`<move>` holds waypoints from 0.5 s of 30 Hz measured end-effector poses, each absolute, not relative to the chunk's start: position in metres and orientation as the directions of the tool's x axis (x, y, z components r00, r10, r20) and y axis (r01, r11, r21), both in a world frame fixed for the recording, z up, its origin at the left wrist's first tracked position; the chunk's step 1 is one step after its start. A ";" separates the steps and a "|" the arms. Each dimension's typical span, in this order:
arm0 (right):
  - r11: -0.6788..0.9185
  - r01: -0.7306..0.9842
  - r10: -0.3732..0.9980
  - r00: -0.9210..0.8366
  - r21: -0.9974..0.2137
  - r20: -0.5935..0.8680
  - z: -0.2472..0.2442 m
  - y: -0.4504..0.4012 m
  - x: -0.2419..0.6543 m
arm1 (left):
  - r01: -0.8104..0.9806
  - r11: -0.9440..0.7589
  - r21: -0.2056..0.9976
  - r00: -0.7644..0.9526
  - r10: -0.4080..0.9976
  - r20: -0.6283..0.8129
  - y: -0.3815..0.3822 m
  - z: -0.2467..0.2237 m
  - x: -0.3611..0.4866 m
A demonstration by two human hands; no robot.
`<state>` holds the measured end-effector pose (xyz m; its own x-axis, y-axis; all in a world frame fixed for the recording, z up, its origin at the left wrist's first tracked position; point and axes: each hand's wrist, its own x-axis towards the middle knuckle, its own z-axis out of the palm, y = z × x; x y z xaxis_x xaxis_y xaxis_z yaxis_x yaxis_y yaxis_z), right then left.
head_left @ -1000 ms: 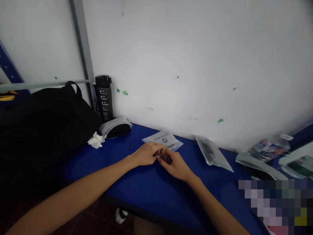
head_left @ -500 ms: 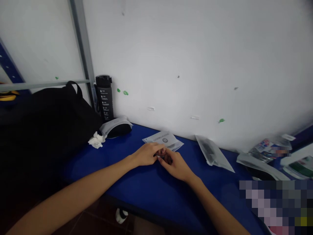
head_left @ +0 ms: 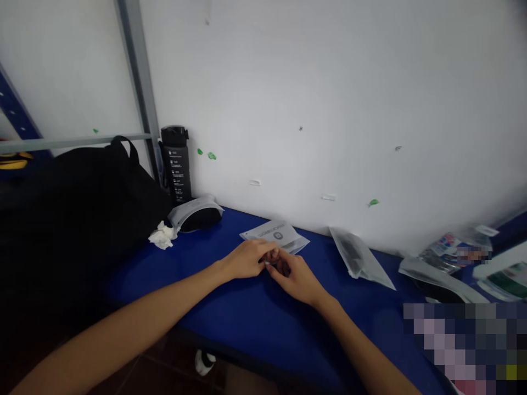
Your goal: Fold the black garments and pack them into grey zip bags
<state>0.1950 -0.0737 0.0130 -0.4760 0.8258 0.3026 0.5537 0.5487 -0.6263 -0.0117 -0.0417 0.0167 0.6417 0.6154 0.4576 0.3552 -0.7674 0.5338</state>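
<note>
My left hand (head_left: 249, 258) and my right hand (head_left: 298, 277) meet over the middle of the blue table (head_left: 255, 318). Both have their fingers curled together around something small, too hidden to make out. Just behind the fingers, a pale printed pouch (head_left: 284, 235) lies flat near the wall. Farther right along the wall is another translucent pouch (head_left: 360, 260) with something dark inside.
At the left are a black bag (head_left: 90, 203), a dark bottle (head_left: 178, 167), a pouch with a black item (head_left: 201, 215) and crumpled tissue (head_left: 163, 236). Clear plastic packaging (head_left: 453, 247) and another pouch (head_left: 436, 277) lie at the right.
</note>
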 end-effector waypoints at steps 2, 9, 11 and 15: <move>0.553 0.555 0.824 -0.477 -0.622 0.306 0.013 -0.074 0.195 | 0.357 -0.762 0.540 0.637 0.622 0.455 -0.042 0.016 -0.012; 0.554 0.561 0.823 -0.481 -0.615 0.303 0.014 -0.074 0.195 | 0.351 -0.765 0.541 0.641 0.617 0.457 -0.042 0.018 -0.011; 0.550 0.560 0.825 -0.480 -0.620 0.298 0.014 -0.074 0.195 | 0.349 -0.765 0.542 0.642 0.616 0.456 -0.042 0.018 -0.011; 0.540 0.565 0.831 -0.475 -0.624 0.289 0.014 -0.074 0.195 | 0.351 -0.759 0.549 0.641 0.622 0.450 -0.042 0.018 -0.012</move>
<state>0.1949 -0.0743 0.0144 -0.4749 0.8311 0.2894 0.5652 0.5401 -0.6235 -0.0118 -0.0417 0.0184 0.6408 0.6222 0.4498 0.3513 -0.7585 0.5488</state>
